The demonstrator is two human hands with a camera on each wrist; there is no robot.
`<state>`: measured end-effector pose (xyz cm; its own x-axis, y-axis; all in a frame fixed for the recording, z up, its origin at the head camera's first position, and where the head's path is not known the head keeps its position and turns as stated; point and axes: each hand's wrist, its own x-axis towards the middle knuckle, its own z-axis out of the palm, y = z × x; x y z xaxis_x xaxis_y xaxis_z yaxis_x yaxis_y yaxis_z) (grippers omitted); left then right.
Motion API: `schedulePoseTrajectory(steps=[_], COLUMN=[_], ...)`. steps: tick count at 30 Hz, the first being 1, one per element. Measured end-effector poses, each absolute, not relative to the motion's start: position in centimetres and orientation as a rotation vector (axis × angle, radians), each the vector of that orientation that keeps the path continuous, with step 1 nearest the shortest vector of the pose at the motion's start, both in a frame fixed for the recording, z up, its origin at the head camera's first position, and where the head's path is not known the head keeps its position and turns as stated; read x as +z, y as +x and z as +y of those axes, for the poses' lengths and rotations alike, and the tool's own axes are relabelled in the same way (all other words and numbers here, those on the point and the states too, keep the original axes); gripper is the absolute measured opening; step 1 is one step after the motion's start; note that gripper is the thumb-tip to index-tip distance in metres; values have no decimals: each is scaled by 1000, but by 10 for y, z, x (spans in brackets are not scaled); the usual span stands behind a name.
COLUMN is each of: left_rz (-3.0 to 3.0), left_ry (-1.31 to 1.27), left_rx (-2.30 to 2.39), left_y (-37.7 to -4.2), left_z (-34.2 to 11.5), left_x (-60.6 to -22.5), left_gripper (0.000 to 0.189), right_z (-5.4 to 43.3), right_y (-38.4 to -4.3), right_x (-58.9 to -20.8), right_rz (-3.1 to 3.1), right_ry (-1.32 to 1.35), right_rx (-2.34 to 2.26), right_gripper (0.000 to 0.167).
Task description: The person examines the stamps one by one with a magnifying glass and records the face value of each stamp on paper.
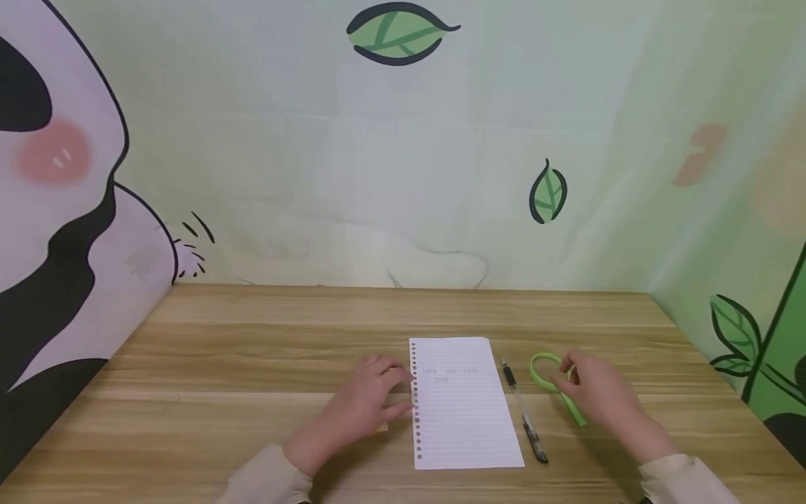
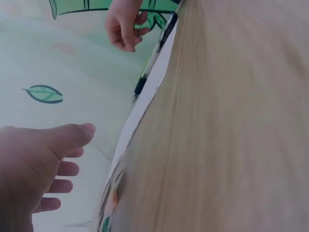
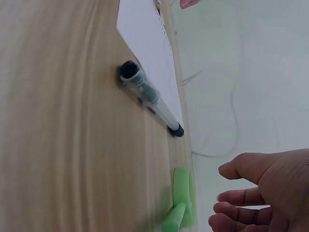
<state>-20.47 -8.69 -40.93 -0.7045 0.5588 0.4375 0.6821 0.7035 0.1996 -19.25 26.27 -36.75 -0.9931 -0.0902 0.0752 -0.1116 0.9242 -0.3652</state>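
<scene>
My left hand [image 1: 362, 399] hovers beside the punched left edge of a lined sheet of paper [image 1: 466, 427], thumb and fingers apart. Below it, partly hidden, lies a small flat item with orange and green print [image 2: 115, 197]. Over at the right, my right hand [image 1: 601, 388] is above a light green ring with a straight handle [image 1: 574, 411], shaped like a magnifying glass. Loosely bent, its fingers [image 3: 239, 195] hold nothing and stand apart from the ring. Between the paper and the ring lies a clear pen with black ends [image 1: 519, 406]. Faint handwriting shows near the paper's top.
The wooden table [image 1: 252, 343] runs back to a pale green wall cloth [image 1: 403, 161] printed with leaves. A large printed panda [image 1: 135, 238] covers the left side. Bare wood lies behind the paper and to the left of my left hand.
</scene>
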Motion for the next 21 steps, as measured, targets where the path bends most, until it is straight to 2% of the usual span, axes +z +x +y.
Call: schedulePoseTrajectory(steps=[21], left_rz=[-2627], left_ry=[-852], left_rx=[-525], left_y=[-195], left_z=[-137], left_x=[-404], left_gripper=[25], right_z=[279], right_y=[-179], right_x=[-389], right_rz=[-3139], right_ry=[127], right_rx=[520], right_gripper=[25])
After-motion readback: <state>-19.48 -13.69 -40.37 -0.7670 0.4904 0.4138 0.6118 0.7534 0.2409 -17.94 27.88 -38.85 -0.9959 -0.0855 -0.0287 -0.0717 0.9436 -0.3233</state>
